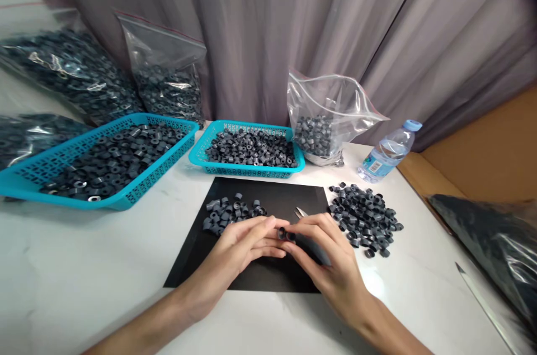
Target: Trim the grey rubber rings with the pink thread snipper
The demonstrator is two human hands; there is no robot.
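My left hand (251, 237) is closed, its thumb and fingers around a small dark grey plastic ring (281, 233). Right beside it, my right hand (325, 249) pinches a second dark ring (291, 237) between thumb and index finger. The two rings sit side by side, their hollow ends facing me. Both hands are above a black mat (191, 265). A loose pile of similar dark pieces (226, 212) lies on the mat behind my left hand. Metal pointed tips (301, 212) of a tool show behind my right hand, which hides the rest of it.
A pile of dark rings (364, 215) lies right of the mat. Two blue baskets, one large (159, 173) and one smaller (251, 169), hold dark pieces. Filled zip bags (168, 64) stand behind, another bag (335, 98) beside a water bottle (388, 154). A cardboard box (482, 148) is at right.
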